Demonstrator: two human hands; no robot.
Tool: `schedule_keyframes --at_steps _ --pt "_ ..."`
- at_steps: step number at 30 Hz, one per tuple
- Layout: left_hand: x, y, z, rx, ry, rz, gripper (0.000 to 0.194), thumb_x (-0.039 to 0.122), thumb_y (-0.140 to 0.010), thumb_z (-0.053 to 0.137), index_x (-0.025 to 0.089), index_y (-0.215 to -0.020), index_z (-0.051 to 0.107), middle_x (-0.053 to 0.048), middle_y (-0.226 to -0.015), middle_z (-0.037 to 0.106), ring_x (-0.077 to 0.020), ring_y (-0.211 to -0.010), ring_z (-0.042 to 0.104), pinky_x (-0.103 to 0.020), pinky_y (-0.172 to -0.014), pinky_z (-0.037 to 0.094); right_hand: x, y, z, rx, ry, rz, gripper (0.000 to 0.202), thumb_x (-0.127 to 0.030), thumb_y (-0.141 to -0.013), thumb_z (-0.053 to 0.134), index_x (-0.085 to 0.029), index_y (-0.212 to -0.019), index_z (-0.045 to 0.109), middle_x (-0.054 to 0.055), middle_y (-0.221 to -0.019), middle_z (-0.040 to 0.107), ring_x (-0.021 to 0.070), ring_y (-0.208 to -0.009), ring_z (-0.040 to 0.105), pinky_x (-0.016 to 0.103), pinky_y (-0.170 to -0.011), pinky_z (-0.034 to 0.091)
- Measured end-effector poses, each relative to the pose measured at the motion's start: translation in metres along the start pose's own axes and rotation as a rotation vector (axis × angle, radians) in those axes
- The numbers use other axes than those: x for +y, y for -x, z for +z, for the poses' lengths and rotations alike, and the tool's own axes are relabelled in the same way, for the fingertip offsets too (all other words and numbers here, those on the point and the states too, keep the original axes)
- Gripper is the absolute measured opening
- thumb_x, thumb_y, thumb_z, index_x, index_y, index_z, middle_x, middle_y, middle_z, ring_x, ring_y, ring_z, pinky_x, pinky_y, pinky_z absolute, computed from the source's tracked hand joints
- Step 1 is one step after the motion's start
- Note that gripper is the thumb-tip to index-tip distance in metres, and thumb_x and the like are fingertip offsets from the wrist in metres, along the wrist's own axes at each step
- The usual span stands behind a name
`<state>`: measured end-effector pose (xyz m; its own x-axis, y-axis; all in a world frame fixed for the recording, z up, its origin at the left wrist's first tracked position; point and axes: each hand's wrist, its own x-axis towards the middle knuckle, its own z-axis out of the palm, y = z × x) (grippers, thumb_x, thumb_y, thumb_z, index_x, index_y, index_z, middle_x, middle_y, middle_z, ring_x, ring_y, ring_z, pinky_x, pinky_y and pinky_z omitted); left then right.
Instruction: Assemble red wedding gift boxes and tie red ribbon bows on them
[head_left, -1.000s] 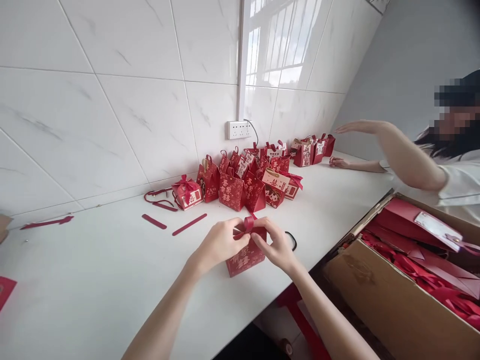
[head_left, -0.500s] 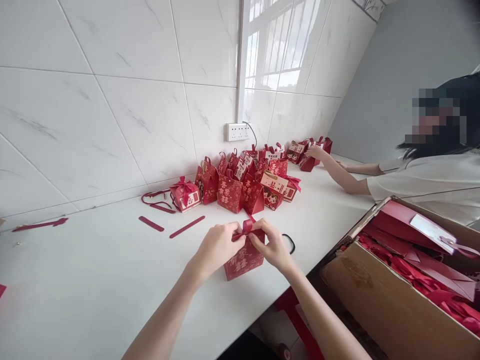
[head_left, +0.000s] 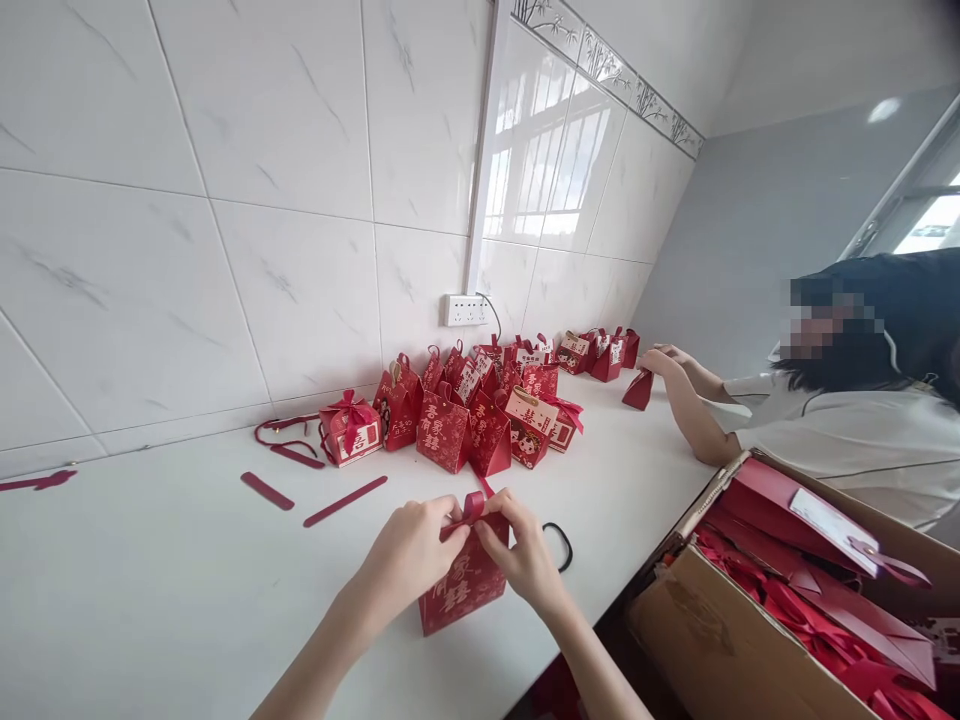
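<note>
A red gift box (head_left: 466, 585) with pale lettering stands on the white table in front of me. At its top ridge a loop of red ribbon (head_left: 474, 504) sticks up between my hands. My left hand (head_left: 424, 545) pinches the ribbon and box top from the left, thumb against the near face. From the right, my right hand (head_left: 521, 545) pinches the same ribbon, thumb and forefinger together. The fingertips partly hide the ribbon's lower ends. Just behind stand several finished-looking red gift boxes (head_left: 444, 432), some with bows or loops.
Loose red strips (head_left: 345, 501) lie to the left, and a black hair tie (head_left: 559, 547) to the right. A cardboard box (head_left: 750, 640) of red packaging stands at the right edge. Beyond it, a person's hands (head_left: 664, 362) hold a small red box near the wall socket (head_left: 466, 310) side.
The view has tilted up, so the scene sits lower. My hands keep their pinch on the ribbon. The other person's hands have come together around a red box, nearer to that person.
</note>
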<state>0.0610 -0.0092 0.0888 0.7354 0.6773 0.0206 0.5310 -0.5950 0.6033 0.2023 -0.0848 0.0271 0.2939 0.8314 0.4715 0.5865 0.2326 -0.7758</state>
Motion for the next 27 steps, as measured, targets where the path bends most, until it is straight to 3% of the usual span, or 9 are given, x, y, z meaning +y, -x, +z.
schedule_keyframes --at_steps 21,27 --pt "-0.0038 -0.0005 0.0019 0.015 -0.013 0.017 0.016 0.031 -0.080 0.042 0.021 -0.067 0.045 0.002 -0.060 0.058 -0.0132 -0.052 0.045 -0.023 -0.049 0.027 0.0002 0.0016 0.0019 0.006 -0.015 0.001 0.007 -0.017 -0.083 0.048 -0.020 -0.079 0.054 0.000 -0.077 0.050 0.0125 -0.066 0.047 0.025 -0.061 0.039" --pt "-0.0031 0.0026 0.0010 0.015 -0.017 0.020 0.017 0.030 -0.080 0.041 0.020 -0.069 0.050 0.000 -0.062 0.059 -0.0142 -0.056 0.051 -0.023 -0.049 0.028 -0.0006 0.0016 0.0001 0.015 -0.002 -0.006 0.008 -0.017 -0.083 0.047 -0.020 -0.079 0.055 0.001 -0.077 0.051 0.0126 -0.066 0.048 0.025 -0.060 0.041"
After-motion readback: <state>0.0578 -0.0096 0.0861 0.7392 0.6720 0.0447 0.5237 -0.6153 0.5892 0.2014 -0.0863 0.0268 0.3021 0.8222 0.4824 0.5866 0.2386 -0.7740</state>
